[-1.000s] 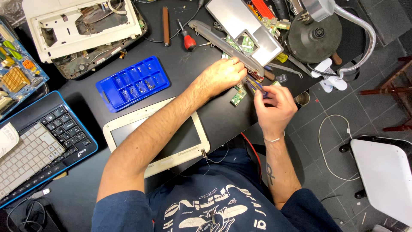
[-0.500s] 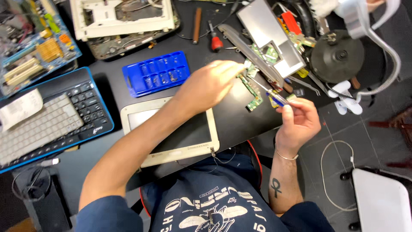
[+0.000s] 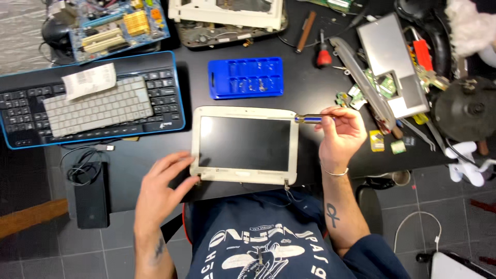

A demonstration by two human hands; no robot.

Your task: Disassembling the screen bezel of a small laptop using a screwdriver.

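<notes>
On the cluttered black desk (image 3: 310, 88), right hand (image 3: 338, 137) pinches a screwdriver (image 3: 310, 119); open left hand (image 3: 163, 188) touches the laptop screen (image 3: 243, 144).

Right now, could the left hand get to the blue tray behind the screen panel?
Probably yes. The left hand rests at the screen panel's near corner, holding nothing; the blue tray lies beyond it, uncovered, reachable over the flat panel.

The right hand (image 3: 338, 137) is covering the handle of the small screwdriver (image 3: 309, 119); its tip is too small to make out. The top edge is cutting off the white casing (image 3: 227, 13) and the blue circuit board (image 3: 116, 26). The contents of the blue parts tray (image 3: 246, 77) are proving too small to identify.
</notes>
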